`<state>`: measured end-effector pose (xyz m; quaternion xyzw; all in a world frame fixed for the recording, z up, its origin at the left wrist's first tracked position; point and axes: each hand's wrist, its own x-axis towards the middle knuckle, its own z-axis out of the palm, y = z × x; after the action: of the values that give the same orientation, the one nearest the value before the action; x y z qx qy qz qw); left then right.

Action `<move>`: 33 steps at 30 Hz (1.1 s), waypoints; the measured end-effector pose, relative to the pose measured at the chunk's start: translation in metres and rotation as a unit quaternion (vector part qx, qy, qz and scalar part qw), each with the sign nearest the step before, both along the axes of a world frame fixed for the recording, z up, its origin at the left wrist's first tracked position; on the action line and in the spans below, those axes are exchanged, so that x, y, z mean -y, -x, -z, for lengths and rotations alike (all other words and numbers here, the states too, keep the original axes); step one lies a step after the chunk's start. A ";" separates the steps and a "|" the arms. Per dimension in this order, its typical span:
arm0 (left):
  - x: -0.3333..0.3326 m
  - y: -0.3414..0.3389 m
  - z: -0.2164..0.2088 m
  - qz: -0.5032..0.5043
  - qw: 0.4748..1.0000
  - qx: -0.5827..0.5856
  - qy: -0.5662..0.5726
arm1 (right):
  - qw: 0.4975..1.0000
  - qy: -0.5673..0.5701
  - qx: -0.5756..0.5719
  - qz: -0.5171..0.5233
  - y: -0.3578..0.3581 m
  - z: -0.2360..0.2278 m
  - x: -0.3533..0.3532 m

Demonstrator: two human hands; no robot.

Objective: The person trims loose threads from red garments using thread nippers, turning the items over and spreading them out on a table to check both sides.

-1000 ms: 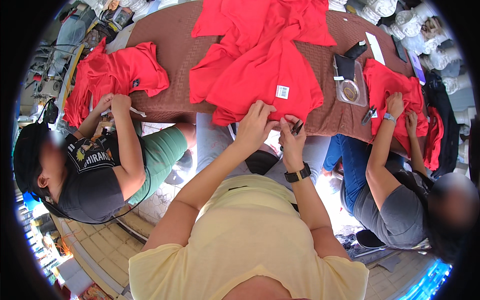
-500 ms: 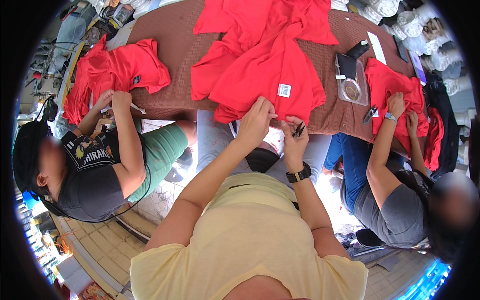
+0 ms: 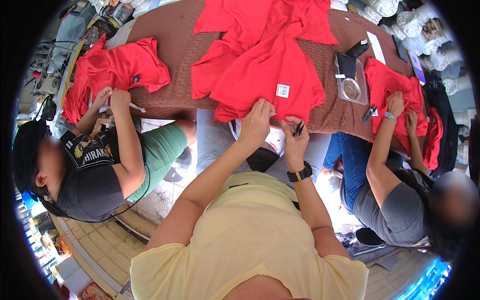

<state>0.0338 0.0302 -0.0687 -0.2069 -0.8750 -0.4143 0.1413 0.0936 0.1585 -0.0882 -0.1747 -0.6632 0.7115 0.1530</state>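
Note:
A red garment (image 3: 265,70) of knit-looking cloth lies spread over the near part of the table, with a white printed label (image 3: 282,90) close to its near edge. My left hand (image 3: 257,121) is closed at that edge, thumb and fingers pinching the cloth. Just to its right, my right hand (image 3: 295,142) has its fingertips at the same edge. A small dark tool, which looks like thread snips (image 3: 298,129), is held in the right hand and sticks up between its fingers. Its blades are too small to make out.
Brown patterned cloth (image 3: 175,27) covers the table. On the left a person (image 3: 125,150) handles another red garment (image 3: 122,65); a person on the right (image 3: 390,200) handles a third (image 3: 397,85). A clear plastic box (image 3: 353,89) and dark snips (image 3: 369,114) lie to the right.
The garment's labelled corner has shifted very slightly to the left. Both my hands stay at its near edge, almost unmoved, and the snips remain in my right hand.

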 end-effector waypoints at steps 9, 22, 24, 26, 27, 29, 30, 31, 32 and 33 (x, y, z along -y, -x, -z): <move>0.002 -0.010 -0.010 0.012 0.979 0.115 -0.166 | 0.990 -0.112 0.043 -0.077 0.004 -0.024 -0.006; -0.003 0.017 -0.044 -0.019 0.994 0.021 -0.102 | 0.984 -0.151 0.050 -0.079 0.006 -0.039 -0.013; -0.010 0.049 -0.048 -0.055 0.994 -0.029 -0.091 | 0.976 -0.211 0.000 -0.059 0.022 -0.051 -0.012; -0.017 0.072 -0.045 -0.033 0.996 0.012 -0.083 | 0.976 -0.207 -0.029 -0.059 0.042 -0.048 -0.016; -0.018 0.081 -0.042 -0.025 0.996 0.033 -0.077 | 0.976 -0.203 -0.044 -0.061 0.048 -0.051 -0.014; -0.019 0.096 -0.037 -0.009 0.990 0.100 -0.102 | 0.989 -0.112 -0.012 -0.100 0.054 -0.069 -0.013; -0.019 0.099 -0.034 0.000 0.984 0.133 -0.115 | 0.991 -0.066 0.004 -0.119 0.056 -0.078 -0.012; -0.019 0.100 -0.030 0.001 0.972 0.168 -0.166 | 0.990 -0.056 0.010 -0.132 0.058 -0.081 -0.013; -0.018 0.099 -0.028 0.003 0.955 0.203 -0.216 | 0.989 -0.046 0.016 -0.143 0.060 -0.082 -0.014; -0.018 0.099 -0.026 0.005 0.935 0.237 -0.265 | 0.987 -0.036 0.022 -0.155 0.062 -0.084 -0.015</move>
<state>-0.0653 0.0480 -0.0425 -0.0622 -0.7402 -0.6691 -0.0224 0.0314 0.1732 -0.0041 -0.0800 -0.7104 0.6984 0.0326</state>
